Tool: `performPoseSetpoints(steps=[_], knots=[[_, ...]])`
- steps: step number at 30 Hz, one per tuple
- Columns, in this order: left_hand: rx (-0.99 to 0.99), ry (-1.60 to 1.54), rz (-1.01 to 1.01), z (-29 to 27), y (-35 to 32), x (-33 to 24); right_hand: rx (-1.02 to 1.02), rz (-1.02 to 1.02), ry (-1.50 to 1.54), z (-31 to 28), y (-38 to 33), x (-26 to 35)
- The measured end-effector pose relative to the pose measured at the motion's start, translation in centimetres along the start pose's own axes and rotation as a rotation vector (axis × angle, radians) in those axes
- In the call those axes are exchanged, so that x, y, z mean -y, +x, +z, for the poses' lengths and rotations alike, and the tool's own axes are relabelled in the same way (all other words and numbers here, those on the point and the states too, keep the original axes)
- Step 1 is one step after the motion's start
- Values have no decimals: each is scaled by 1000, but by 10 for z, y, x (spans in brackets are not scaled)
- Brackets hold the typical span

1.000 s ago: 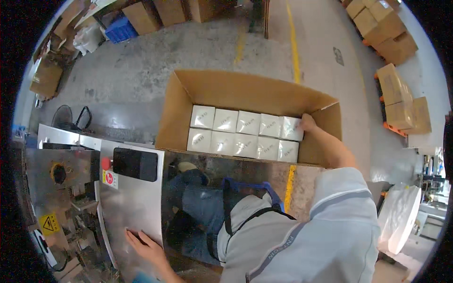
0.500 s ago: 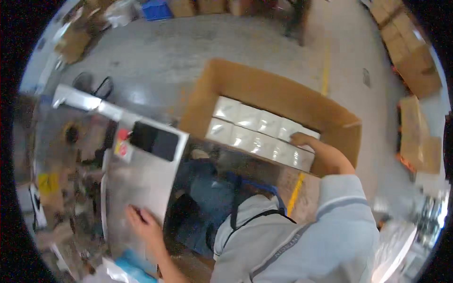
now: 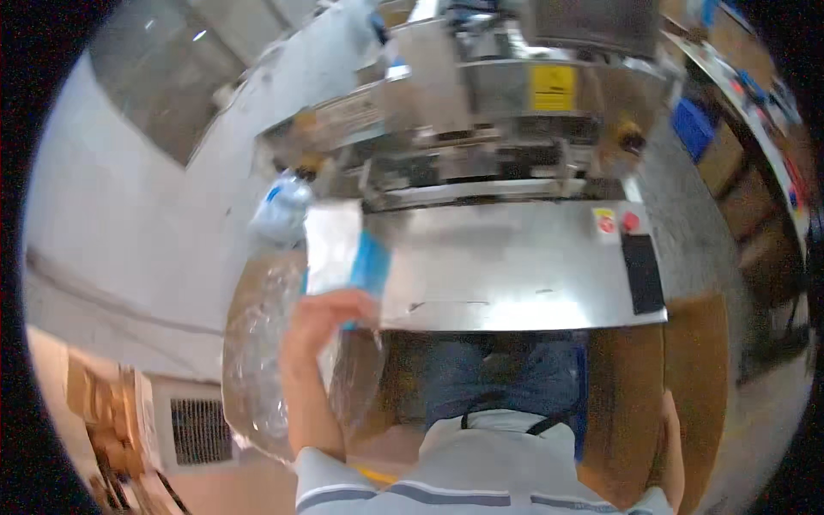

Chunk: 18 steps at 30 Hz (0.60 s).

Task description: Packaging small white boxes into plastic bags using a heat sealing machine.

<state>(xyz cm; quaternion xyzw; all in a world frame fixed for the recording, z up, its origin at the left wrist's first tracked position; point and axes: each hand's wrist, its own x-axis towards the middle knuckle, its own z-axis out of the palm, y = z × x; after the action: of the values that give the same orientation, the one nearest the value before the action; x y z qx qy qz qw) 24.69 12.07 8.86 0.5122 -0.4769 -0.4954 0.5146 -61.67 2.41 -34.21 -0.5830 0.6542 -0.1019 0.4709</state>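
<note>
In the head view, your left hand (image 3: 328, 316) is the nearer, at the near end of the blurred white-and-blue pack (image 3: 335, 245), which lies just beyond it at the left end of the table (image 3: 481, 257), long axis pointing away from you. Your right hand (image 3: 670, 421) is well apart, by the cardboard box (image 3: 705, 352); you cannot tell whether either hand grips anything.

A hand could pass over the middle of the surface (image 3: 489, 257). Along its back stands the machine (image 3: 481, 159); at its left end, the pack (image 3: 333, 245) and left hand (image 3: 322, 316) block; at its right end, the phone (image 3: 642, 275) and button (image 3: 631, 223); past its front right corner, the carton (image 3: 699, 369).
</note>
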Motion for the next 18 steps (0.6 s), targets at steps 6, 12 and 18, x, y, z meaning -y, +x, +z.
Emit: performPoseSetpoints(steps=[6, 12, 18], knots=[[-918, 136, -20, -224, -124, 113, 94, -56, -362, -54, 26, 82], [-1124, 888, -317, -222, -97, 131, -202, -43, -168, -65, -12, 255], [-871, 899, 13, -132, 53, 65, -276, -328, 59, -72, -40, 369]])
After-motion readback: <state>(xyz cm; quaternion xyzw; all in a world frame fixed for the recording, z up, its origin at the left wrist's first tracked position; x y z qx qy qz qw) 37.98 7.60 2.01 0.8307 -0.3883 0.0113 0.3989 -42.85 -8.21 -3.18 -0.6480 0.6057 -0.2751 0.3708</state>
